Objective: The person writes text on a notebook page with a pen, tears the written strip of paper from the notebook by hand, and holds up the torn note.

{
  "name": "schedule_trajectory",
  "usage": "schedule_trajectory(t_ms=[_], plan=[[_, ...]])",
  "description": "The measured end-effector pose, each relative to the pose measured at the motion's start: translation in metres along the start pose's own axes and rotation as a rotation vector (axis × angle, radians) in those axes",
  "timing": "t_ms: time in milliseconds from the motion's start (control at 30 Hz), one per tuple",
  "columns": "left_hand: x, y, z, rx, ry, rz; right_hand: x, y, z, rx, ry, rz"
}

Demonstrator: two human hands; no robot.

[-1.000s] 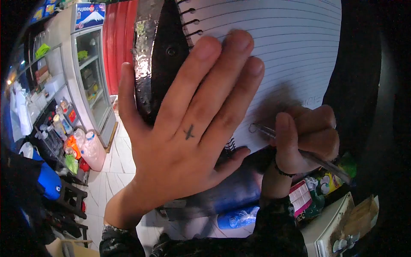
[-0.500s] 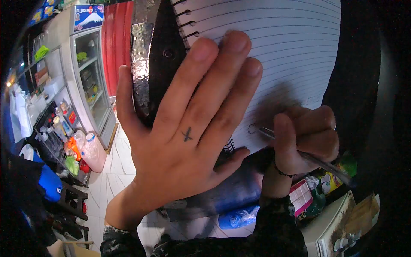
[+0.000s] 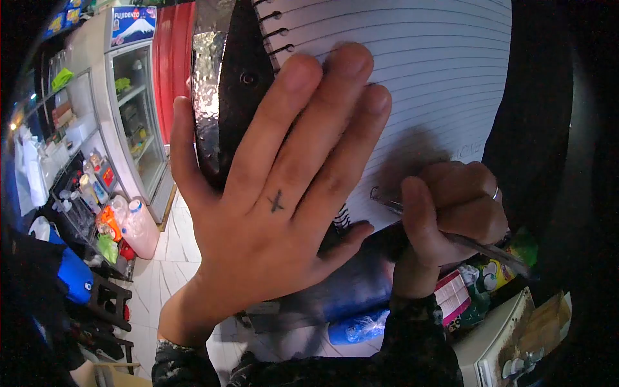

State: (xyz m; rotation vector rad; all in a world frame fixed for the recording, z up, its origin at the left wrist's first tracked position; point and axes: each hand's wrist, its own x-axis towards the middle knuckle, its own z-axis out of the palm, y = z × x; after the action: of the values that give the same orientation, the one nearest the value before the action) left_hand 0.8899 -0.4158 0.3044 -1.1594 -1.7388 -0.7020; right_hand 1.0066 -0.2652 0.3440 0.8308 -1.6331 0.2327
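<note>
A spiral notebook (image 3: 438, 71) with ruled white pages lies on a dark surface. My left hand (image 3: 271, 174) is spread out, palm down, its fingertips over the notebook's left side and wire binding. A small cross-shaped mark shows on its back. My right hand (image 3: 451, 213) is closed around a pen (image 3: 506, 259), whose tip points left at the lower part of the page. Faint writing (image 3: 467, 153) sits on the page just above the right hand. The hand's shadow darkens the paper around the pen tip.
Beside the notebook runs a shiny hammered-metal strip (image 3: 207, 97). At left stand a glass-door fridge (image 3: 134, 109) and a rack with several bottles (image 3: 89, 188). A blue plastic-wrapped bundle (image 3: 358, 327) lies below, and a white appliance (image 3: 493, 338) stands at lower right.
Both hands and the notebook appear slightly further left. My right hand has rolled a little, so a ring now shows on a finger, and more writing is visible above it.
</note>
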Motion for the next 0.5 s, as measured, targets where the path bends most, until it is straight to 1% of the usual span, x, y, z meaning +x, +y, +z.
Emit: schedule_trajectory(t_ms=[200,267,400,433,500], plan=[[0.002,0.007,-0.004,0.034,0.008,0.003,-0.001,0.001,-0.001,-0.042,0.026,-0.047],[0.004,0.025,-0.016,0.045,0.012,0.007,-0.002,0.0,0.0,-0.049,0.044,-0.007],[0.005,0.028,-0.018,0.069,0.021,0.017,-0.001,-0.004,0.002,-0.068,0.035,0.033],[0.005,0.028,-0.019,0.075,0.024,0.022,-0.002,-0.005,0.007,0.022,0.247,0.113],[0.005,0.029,-0.02,0.091,0.033,0.034,-0.007,-0.005,0.009,0.113,0.464,0.184]])
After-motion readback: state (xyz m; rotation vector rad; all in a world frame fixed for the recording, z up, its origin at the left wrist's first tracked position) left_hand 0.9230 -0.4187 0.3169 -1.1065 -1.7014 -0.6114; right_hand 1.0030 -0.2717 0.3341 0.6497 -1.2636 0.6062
